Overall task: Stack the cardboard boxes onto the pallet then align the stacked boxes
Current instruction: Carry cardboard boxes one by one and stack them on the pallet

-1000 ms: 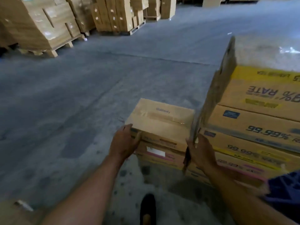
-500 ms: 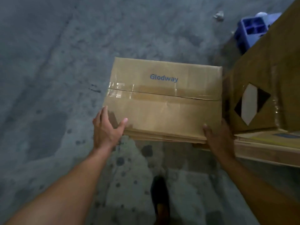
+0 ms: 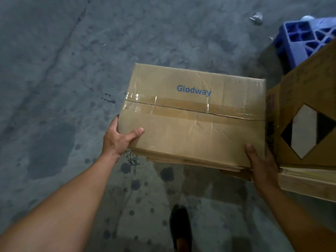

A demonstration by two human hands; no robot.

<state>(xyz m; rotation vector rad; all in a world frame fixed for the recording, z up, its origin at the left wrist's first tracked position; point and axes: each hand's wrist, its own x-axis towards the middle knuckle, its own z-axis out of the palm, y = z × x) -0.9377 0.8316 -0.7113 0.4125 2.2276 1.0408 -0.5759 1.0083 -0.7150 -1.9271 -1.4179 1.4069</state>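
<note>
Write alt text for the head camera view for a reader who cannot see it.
A left hand and right hand grip the near corners of a taped cardboard box printed "Glodway", above a concrete floor. A diamond-labelled carton stands at right, a blue pallet beyond.

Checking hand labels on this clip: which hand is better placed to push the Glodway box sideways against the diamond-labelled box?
Probably the left hand: it grips the Glodway box at its outer near corner, opposite the diamond-labelled box. The right hand sits at the corner beside that box.
</note>
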